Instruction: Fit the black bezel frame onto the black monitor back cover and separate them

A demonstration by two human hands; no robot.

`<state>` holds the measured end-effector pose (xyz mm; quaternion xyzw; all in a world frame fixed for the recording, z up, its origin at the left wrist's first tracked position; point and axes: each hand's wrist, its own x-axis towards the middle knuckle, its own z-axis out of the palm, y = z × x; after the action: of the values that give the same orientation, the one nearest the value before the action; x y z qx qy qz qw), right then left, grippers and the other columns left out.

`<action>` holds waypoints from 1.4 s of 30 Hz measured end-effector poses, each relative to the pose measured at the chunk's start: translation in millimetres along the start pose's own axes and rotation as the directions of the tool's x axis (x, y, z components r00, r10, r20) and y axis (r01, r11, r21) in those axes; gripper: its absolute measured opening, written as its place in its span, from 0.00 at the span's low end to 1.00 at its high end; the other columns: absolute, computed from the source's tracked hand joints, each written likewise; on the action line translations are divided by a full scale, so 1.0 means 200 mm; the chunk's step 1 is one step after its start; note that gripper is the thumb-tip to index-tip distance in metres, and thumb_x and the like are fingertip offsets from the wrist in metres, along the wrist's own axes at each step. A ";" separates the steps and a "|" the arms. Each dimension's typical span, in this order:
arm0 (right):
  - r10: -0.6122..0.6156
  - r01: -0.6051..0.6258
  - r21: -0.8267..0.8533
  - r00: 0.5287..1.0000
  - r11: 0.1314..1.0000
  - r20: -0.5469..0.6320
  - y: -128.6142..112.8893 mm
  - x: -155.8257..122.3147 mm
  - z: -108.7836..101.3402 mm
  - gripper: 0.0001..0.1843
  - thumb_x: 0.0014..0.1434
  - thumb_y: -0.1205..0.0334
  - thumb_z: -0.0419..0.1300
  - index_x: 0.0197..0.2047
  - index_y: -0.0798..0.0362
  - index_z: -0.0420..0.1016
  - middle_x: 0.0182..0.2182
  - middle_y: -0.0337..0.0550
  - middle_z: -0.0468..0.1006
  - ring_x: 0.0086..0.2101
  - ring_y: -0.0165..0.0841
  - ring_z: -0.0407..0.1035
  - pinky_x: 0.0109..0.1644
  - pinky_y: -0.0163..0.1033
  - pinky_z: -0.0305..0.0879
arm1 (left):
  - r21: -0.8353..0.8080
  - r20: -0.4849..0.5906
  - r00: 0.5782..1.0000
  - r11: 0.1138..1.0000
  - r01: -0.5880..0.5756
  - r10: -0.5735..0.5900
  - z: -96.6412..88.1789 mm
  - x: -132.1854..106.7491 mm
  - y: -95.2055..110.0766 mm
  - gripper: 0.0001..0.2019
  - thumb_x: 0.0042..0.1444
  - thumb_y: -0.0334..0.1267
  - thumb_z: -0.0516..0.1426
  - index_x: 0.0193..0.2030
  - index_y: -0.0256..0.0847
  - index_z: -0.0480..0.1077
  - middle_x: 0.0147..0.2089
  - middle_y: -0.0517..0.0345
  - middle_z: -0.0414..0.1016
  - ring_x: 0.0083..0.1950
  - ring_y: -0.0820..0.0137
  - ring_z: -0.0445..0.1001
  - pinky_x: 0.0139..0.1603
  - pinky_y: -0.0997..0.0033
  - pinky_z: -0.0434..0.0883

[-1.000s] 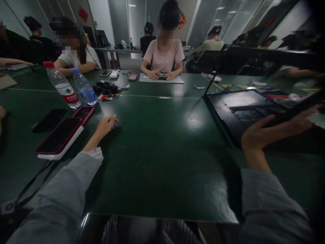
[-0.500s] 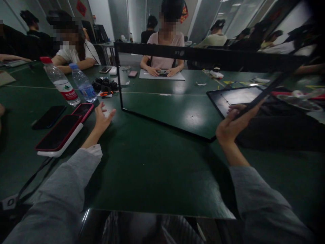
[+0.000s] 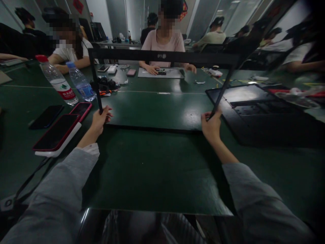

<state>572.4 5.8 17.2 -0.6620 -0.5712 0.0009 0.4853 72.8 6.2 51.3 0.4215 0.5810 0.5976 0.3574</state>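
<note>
Between my hands stands a thin black laptop screen bezel (image 3: pixel 142 56), an open rectangular frame with an upside-down or mirrored LG logo on its wide upper bar. My left hand (image 3: pixel 99 121) grips its left side near the lower corner, fingers wrapped round the strip. On the opposite side my right hand (image 3: pixel 212 126) is closed on the right strip, also low down. The bezel is held upright over the green table, its thin lower bar close to the tabletop; whether it touches, I cannot tell. Through the frame the table shows.
A black laptop base part (image 3: pixel 254 115) lies to the right. To the left are a red-capped bottle (image 3: pixel 64 89), a blue-capped bottle (image 3: pixel 85 88), a dark phone (image 3: pixel 47 117) and a red-cased phone (image 3: pixel 58 132) on a white object. Across the green table (image 3: pixel 152 169) sits a person (image 3: pixel 162 40).
The bezel has swung left and levelled out in front of me. My left hand, open before, has closed on its left side. My right hand has moved left with it.
</note>
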 end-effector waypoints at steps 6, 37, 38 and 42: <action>0.146 -0.140 -0.058 0.982 0.988 0.117 0.11 0.00 0.05 0.28 0.62 0.48 0.62 0.61 0.54 0.72 0.32 0.47 0.81 0.37 0.46 0.78 0.51 0.53 0.75 | 0.270 -0.068 0.997 0.963 -0.014 0.033 -0.04 0.03 -0.07 0.13 0.54 0.46 0.68 0.37 0.39 0.74 0.25 0.62 0.70 0.26 0.71 0.70 0.29 0.73 0.65; 0.065 -0.081 0.038 0.949 0.996 0.310 0.30 0.04 0.07 0.30 0.59 0.61 0.61 0.65 0.51 0.76 0.58 0.51 0.83 0.62 0.48 0.75 0.71 0.60 0.66 | 0.907 0.140 0.978 0.376 -0.188 0.152 -0.10 0.00 -0.16 0.24 0.67 0.50 0.56 0.57 0.36 0.83 0.57 0.32 0.79 0.58 0.41 0.76 0.55 0.45 0.73; 0.072 -0.084 0.024 0.946 0.996 0.315 0.29 0.04 0.07 0.30 0.59 0.61 0.61 0.65 0.51 0.76 0.57 0.51 0.83 0.62 0.48 0.74 0.71 0.61 0.65 | 0.905 0.142 0.979 0.382 -0.189 0.147 -0.10 0.00 -0.15 0.24 0.67 0.50 0.56 0.57 0.36 0.82 0.57 0.31 0.79 0.58 0.41 0.76 0.55 0.45 0.73; 0.090 -0.091 -0.011 0.948 0.996 0.305 0.28 0.04 0.07 0.29 0.59 0.62 0.61 0.63 0.52 0.77 0.56 0.51 0.84 0.62 0.49 0.75 0.71 0.61 0.65 | 0.909 0.133 0.983 0.381 -0.171 0.124 -0.09 0.00 -0.14 0.23 0.67 0.50 0.55 0.58 0.37 0.82 0.58 0.31 0.78 0.60 0.41 0.75 0.57 0.46 0.72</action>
<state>610.0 27.4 -21.6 -0.6787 -0.6082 0.1263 0.3919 53.6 0.9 24.0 0.6106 0.7659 0.1999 0.0247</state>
